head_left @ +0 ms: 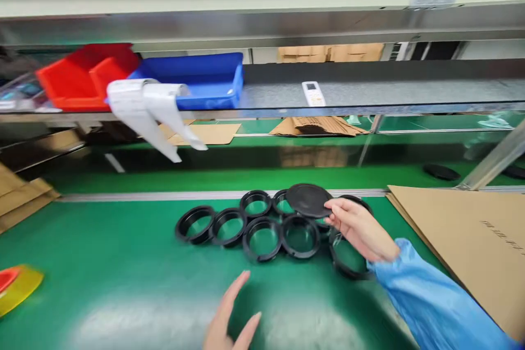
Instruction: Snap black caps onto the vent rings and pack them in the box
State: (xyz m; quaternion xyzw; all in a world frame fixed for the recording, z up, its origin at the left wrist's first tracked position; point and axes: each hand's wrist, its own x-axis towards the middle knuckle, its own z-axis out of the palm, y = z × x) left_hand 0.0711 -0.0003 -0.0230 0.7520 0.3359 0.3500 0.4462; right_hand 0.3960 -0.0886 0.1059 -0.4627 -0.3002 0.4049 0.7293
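Right hand (361, 228) pinching a flat black round disc (308, 200) at its edge, held tilted just above the far end of the ring cluster. Left hand (230, 317) empty, fingers spread loosely, hovering low over the green counter (102, 262) near the bottom edge, touching nothing. Cluster of black plastic rings (262, 224) lying flat in two rough rows mid-counter, mostly touching one another. All visible rings open, green showing through their centres; none capped, so judged early: disc in hand not yet seated, whole batch left. One or two rings partly hidden behind disc and right hand; count unclear, frame blurred. Cardboard sheet (467, 240) on the right, just beside the rings. Red bin (82, 76), blue bin (197, 79) and a white remote control (313, 93) on the shelf behind.
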